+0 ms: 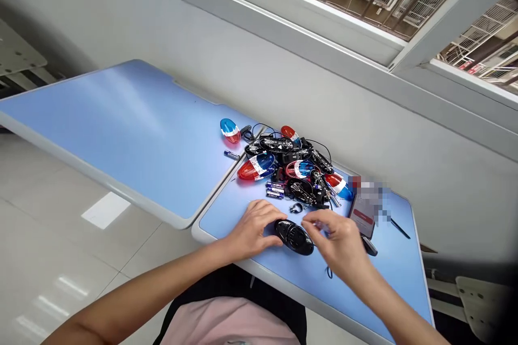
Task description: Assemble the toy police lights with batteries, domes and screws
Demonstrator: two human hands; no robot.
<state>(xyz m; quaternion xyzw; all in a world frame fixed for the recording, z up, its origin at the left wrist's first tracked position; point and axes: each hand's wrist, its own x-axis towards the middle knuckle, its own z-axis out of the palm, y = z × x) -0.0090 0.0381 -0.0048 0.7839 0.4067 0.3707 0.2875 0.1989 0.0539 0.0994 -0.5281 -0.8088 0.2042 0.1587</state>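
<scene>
A glossy black oval housing (294, 237) lies on the blue table near its front edge, with round shapes on its upper face. My left hand (259, 226) grips the left end of it between thumb and fingers. Over its right end, my right hand (335, 234) is closed in a pinch, the fingertips close to the housing. Whatever is in that pinch, if anything, is too small to make out. Just beyond the housing sit a small black ring clamp (297, 208) and several batteries (275, 190). A thin black cord (329, 272) pokes out below my right hand.
Red-and-blue oval lights (256, 167) and black circuit housings (301, 191) with wires form a pile. Another light (230, 130) and a battery (232, 154) rest on the adjoining left table (133, 135). A phone (363, 213) and a black stick (400, 227) are at right, below the window wall.
</scene>
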